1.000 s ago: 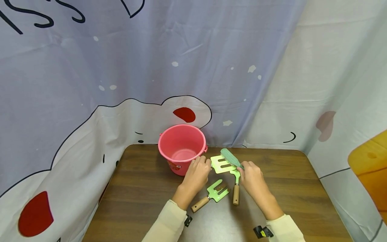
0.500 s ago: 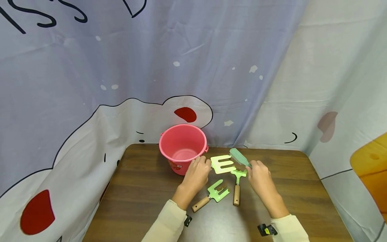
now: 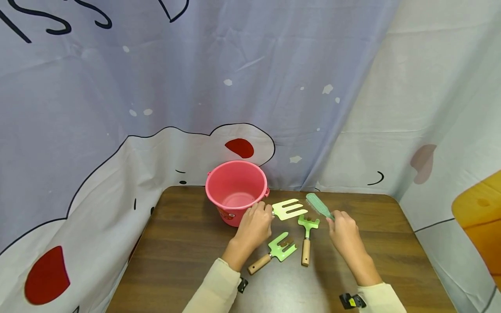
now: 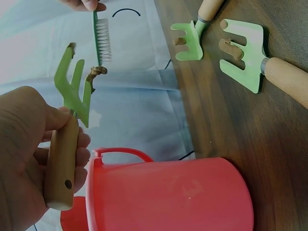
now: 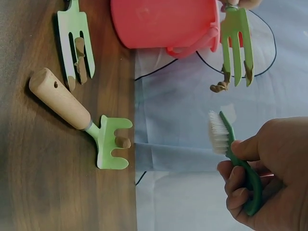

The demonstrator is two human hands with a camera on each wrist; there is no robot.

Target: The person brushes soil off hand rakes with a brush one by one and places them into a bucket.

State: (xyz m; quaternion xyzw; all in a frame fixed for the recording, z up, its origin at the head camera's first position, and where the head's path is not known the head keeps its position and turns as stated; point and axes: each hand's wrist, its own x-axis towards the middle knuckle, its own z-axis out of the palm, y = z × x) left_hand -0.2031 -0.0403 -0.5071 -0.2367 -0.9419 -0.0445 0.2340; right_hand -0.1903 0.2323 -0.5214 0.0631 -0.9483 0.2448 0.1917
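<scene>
My left hand (image 3: 254, 226) grips the wooden handle of a light green garden fork (image 4: 72, 86), raised beside the pink bucket (image 3: 231, 219). Brown clumps cling to its tines, seen in both wrist views. My right hand (image 3: 344, 232) holds a green brush (image 5: 230, 137) by its handle, its white bristles turned toward the fork but apart from it. Below them on the table lie a small green rake (image 3: 307, 237) with a wooden handle and a second green fork (image 3: 278, 250). Both of these carry brown bits between their prongs.
The wooden table (image 3: 176, 261) ends at a hanging curtain (image 3: 297, 108) along its back edge. At the table's back left stands the bucket, its inside showing nothing but the pink bottom.
The brush has moved right, away from the fork's tines it overlapped a second ago. My left hand stays nearly in place; the held fork has tilted slightly.
</scene>
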